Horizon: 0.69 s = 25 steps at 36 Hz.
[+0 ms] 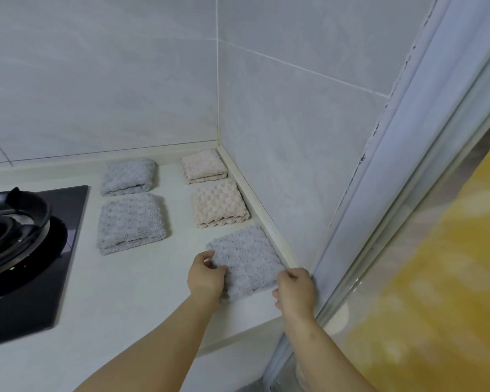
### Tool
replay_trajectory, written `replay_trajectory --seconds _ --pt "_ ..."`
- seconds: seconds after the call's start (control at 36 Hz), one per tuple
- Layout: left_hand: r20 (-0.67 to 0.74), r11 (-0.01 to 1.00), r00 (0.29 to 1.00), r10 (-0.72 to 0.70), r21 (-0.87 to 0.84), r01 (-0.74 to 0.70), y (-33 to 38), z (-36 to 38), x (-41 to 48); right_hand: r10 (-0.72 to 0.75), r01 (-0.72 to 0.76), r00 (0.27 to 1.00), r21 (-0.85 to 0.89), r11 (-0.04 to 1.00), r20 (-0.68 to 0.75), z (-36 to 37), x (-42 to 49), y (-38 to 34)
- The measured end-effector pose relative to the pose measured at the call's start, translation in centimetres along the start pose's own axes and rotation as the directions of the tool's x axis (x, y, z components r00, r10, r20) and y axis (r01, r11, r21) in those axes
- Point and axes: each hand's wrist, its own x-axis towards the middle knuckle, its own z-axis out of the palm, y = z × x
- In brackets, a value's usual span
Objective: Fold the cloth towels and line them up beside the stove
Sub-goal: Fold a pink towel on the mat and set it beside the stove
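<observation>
The folded grey towel lies on the counter at the near end of the right-hand row, its far side close against the curb at the wall's foot. The left hand has its fingers curled over the towel's left edge and pinches it. The right hand pinches the near right corner, right beside the door frame. The cloth looks plush, light and limp. It will probably sag and open at the folds if lifted by one corner, so a hold on two opposite edges, as here, or a flat slide along the counter should keep its shape. It should drag a little on the smooth counter rather than slip. Behind it lie two folded pink towels, one past the other along the curb, and two more grey towels form a second row just beside the stove. Room on the right is tight, with curb, wall and frame crowding that hand. The counter's front edge is near the towel's near side, so any pull toward the person risks an overhang. A bare lane runs between the two rows, and bare counter lies to the left in front of the grey towels.
</observation>
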Motion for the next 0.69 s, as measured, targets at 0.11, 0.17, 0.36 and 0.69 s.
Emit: replay_trajectory --seconds 0.11,0.17,0.36,0.69 --pt "0.062 0.981 0.994 0.094 0.161 -0.103 0.9 -1.4 -0.5 -0.036 0.038 0.999 -0.049 0.998 0.033 0.1 -0.6 -0.7" --pt "0.072 0.976 0.99 0.123 0.173 -0.134 1.5 -2.6 -0.9 -0.055 0.059 0.996 -0.064 0.996 0.067 0.7 -1.0 -1.3" --pt "0.03 0.992 0.992 0.122 -0.019 -0.121 2.6 -10.0 -2.2 -0.117 0.13 0.946 -0.024 0.991 0.301 6.3 -4.6 -4.9" --pt "-0.377 0.953 0.924 0.063 -0.252 -0.168 0.0 -32.8 -9.3 -0.103 0.279 0.576 -0.077 0.957 0.811 21.4 -23.1 -6.2"
